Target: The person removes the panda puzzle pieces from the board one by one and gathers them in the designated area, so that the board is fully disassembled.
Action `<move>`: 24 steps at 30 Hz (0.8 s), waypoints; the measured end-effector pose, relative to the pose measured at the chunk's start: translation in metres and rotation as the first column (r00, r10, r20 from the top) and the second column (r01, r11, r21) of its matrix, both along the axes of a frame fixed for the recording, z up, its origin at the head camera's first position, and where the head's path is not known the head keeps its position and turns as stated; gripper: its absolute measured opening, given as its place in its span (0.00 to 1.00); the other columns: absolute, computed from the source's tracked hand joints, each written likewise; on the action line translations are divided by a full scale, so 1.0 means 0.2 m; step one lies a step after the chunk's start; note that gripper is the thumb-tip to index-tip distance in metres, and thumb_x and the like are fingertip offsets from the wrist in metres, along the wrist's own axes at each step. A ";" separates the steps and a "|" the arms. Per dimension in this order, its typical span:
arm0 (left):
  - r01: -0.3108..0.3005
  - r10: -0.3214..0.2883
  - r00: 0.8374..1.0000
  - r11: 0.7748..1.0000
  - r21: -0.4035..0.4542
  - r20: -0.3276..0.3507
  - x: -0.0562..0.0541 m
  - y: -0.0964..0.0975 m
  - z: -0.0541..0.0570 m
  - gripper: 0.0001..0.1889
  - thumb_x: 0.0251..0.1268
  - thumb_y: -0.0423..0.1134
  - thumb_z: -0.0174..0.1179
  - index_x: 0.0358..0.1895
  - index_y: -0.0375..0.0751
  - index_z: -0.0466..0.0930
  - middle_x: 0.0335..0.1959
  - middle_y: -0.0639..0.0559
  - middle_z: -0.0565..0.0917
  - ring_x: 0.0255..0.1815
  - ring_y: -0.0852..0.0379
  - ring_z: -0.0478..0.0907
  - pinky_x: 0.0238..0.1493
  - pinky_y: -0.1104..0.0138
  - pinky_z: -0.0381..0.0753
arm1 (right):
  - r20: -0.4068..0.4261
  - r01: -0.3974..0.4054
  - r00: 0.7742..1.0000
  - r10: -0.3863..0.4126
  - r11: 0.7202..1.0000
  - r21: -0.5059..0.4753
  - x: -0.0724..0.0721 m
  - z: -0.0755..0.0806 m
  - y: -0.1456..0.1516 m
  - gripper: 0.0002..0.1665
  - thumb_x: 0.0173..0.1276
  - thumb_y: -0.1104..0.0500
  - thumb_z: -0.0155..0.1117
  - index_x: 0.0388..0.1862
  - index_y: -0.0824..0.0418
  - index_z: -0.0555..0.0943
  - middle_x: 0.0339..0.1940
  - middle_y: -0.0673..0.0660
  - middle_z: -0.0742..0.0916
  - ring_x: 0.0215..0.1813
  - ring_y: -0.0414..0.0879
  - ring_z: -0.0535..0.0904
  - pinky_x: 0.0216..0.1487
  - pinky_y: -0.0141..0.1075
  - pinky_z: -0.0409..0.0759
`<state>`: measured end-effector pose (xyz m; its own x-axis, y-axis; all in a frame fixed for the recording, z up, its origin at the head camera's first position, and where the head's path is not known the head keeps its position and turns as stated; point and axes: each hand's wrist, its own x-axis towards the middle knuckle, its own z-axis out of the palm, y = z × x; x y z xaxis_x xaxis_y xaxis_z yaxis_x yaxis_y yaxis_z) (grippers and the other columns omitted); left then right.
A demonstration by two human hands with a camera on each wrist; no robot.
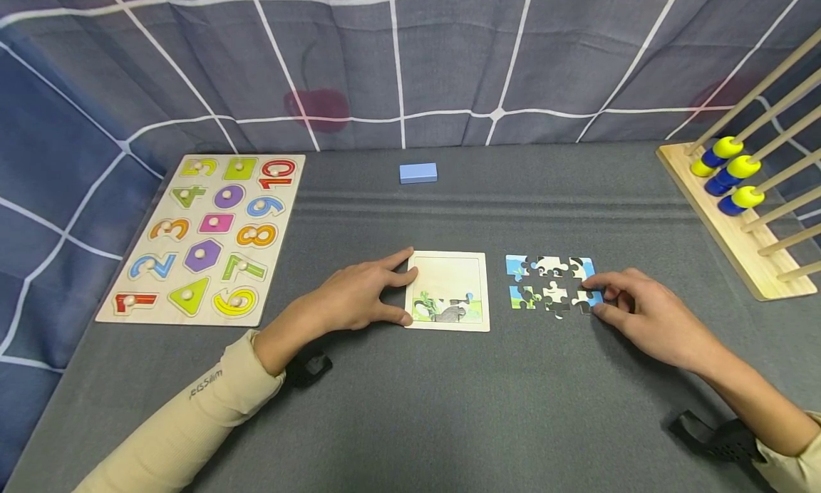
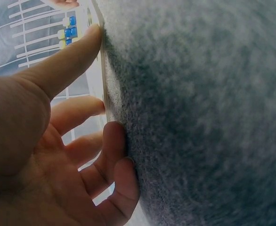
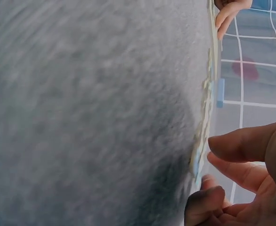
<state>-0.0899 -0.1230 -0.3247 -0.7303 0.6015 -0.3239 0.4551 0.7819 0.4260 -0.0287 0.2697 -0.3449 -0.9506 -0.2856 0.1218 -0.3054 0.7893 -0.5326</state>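
A shallow wooden puzzle board (image 1: 449,271) lies flat on the table, with joined panda pieces (image 1: 449,308) along its lower part. My left hand (image 1: 355,293) touches the board's left edge, fingers spread, thumb by the lower corner. To the right of the board, several loose jigsaw pieces (image 1: 549,266) lie in two rows with panda, sky and grass prints. My right hand (image 1: 648,318) pinches the lower right jigsaw piece (image 1: 586,301) between thumb and index finger. The left wrist view shows the left thumb (image 2: 74,59) against the board's rim.
A number-and-shape peg board (image 1: 221,265) lies at the left. At the back sits a blue block (image 1: 418,173). A wooden bead frame (image 1: 737,222) with yellow and blue beads stands at the right. Behind the table hangs a dark checked curtain (image 1: 449,58).
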 end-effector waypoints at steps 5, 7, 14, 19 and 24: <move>0.005 -0.005 1.000 1.000 0.004 -0.001 0.00 0.00 0.00 0.40 0.59 0.54 0.70 0.73 0.48 0.67 0.80 0.50 0.51 0.72 0.43 0.63 0.63 0.46 0.67 | -0.027 -0.034 0.999 0.033 0.999 -0.039 0.01 0.03 -0.07 0.20 0.57 0.70 0.73 0.50 0.60 0.84 0.30 0.49 0.74 0.28 0.37 0.65 0.26 0.31 0.62; 0.006 -0.006 1.000 1.000 0.005 -0.001 0.00 0.00 0.00 0.40 0.59 0.54 0.70 0.73 0.48 0.67 0.80 0.50 0.51 0.72 0.43 0.63 0.63 0.46 0.67 | -0.024 -0.048 0.999 0.047 0.997 -0.058 0.02 0.04 -0.11 0.21 0.57 0.70 0.73 0.50 0.58 0.84 0.30 0.49 0.74 0.28 0.37 0.65 0.26 0.31 0.62; 0.002 -0.002 1.000 1.000 -0.007 -0.002 0.00 0.00 0.00 0.40 0.58 0.55 0.69 0.73 0.49 0.67 0.80 0.51 0.51 0.72 0.43 0.62 0.63 0.45 0.67 | -0.036 -0.131 0.991 0.127 0.984 -0.119 0.02 0.06 -0.24 0.20 0.56 0.68 0.75 0.48 0.56 0.84 0.29 0.44 0.74 0.29 0.36 0.69 0.28 0.30 0.67; 0.008 -0.008 1.000 1.000 -0.022 0.004 0.00 0.01 0.00 0.40 0.59 0.56 0.69 0.74 0.50 0.66 0.80 0.52 0.50 0.72 0.43 0.62 0.63 0.45 0.67 | -0.037 -0.182 0.983 0.179 0.969 -0.165 0.02 0.06 -0.31 0.20 0.55 0.69 0.75 0.46 0.56 0.84 0.31 0.43 0.78 0.29 0.36 0.70 0.28 0.28 0.69; 0.001 -0.001 1.000 1.000 -0.027 0.009 0.00 0.01 0.01 0.40 0.59 0.56 0.69 0.74 0.50 0.66 0.80 0.52 0.50 0.73 0.43 0.62 0.63 0.45 0.67 | 0.036 -0.203 0.976 0.216 0.953 -0.224 0.01 0.06 -0.42 0.18 0.58 0.68 0.74 0.48 0.57 0.84 0.34 0.46 0.81 0.31 0.37 0.73 0.29 0.30 0.72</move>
